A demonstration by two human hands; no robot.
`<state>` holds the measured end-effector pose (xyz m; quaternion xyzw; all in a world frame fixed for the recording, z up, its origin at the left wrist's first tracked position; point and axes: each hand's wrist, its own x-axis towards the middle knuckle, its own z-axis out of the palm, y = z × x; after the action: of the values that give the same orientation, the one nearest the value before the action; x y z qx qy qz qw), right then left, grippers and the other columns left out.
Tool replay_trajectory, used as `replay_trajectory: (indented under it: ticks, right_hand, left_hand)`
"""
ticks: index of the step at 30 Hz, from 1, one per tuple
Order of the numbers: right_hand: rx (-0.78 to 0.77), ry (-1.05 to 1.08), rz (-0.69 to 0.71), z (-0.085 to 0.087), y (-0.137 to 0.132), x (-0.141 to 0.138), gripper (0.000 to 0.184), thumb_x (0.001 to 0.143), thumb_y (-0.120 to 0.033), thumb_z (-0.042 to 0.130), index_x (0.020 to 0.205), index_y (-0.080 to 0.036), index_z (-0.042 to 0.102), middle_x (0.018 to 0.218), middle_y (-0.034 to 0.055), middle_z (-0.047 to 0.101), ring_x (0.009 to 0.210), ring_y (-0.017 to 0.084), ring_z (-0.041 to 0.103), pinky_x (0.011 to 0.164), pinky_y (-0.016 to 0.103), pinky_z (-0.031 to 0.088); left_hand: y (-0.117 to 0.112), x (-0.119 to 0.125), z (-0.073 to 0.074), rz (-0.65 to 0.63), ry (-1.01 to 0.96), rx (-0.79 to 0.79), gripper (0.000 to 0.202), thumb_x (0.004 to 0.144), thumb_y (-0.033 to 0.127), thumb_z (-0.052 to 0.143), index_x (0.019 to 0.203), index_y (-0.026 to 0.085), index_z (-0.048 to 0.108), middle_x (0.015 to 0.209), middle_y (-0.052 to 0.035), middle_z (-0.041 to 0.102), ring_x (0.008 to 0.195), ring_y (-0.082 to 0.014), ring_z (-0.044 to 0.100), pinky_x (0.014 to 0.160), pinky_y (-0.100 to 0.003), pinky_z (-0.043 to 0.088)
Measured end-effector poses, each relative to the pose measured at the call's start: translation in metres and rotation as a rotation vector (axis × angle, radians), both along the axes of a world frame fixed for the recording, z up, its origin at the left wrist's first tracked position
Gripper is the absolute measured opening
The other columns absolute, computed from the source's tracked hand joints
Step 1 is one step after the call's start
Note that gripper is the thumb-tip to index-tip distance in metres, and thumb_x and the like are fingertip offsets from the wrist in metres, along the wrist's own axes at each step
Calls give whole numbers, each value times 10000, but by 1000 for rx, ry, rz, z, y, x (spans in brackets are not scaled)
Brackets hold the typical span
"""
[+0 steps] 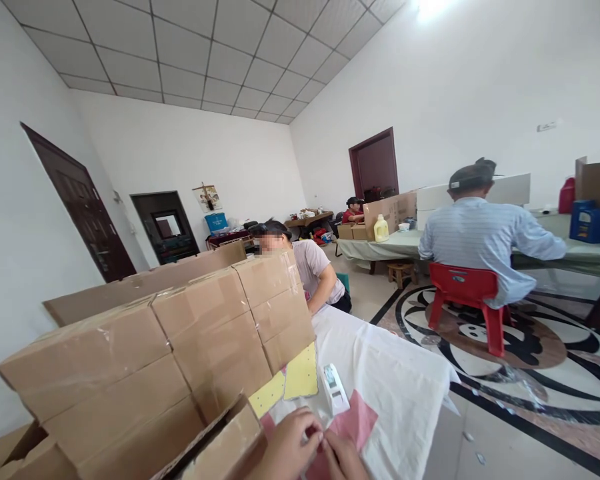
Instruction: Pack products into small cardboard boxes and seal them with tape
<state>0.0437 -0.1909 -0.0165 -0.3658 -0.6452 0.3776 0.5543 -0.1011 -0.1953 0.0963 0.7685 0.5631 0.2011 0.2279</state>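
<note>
Pinching the pink sheet [359, 419], left hand [287, 448] fingers clench its edge; right hand [344, 459] touches, grip unclear.

Left grip [290, 450] and right grip [343, 457] meet on a sheet [363, 417] at the desk's [395, 373] six o'clock. A dispenser [335, 390] lies just beyond at twelve, stacked cartons [180, 347] at nine, a chair [467, 287] well apart at two.

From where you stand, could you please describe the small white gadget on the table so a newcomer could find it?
Find the white-clothed table beside the stacked cardboard boxes. Just beyond the left hand and right hand lies the white gadget, between a yellow sheet and a pink sheet. It is the only solid, boxy item there; its neighbours are flat coloured paper.
</note>
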Motion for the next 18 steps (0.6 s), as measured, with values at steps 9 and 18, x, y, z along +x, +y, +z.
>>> replay_trajectory:
  ticks: [9, 18]
  right_hand:
    - [-45, 41, 230, 5, -1, -9, 441, 944, -577, 494, 769, -205, 652, 665, 5, 561, 631, 164, 493, 619, 286, 402]
    - [-210, 244, 239, 3, 10, -35, 572, 794, -749, 618, 654, -197, 562, 532, -42, 428, 510, 106, 378, 509, 234, 312]
  left_hand:
    - [-12, -7, 6, -38, 243, 169, 183, 891, 181, 499, 828, 231, 663, 929, 0, 708, 899, -199, 641, 802, -325, 422]
    - [-9, -22, -3, -124, 413, 551, 262, 962, 126, 444, 820, 228, 639, 860, -6, 686, 838, -206, 655, 766, -345, 423]
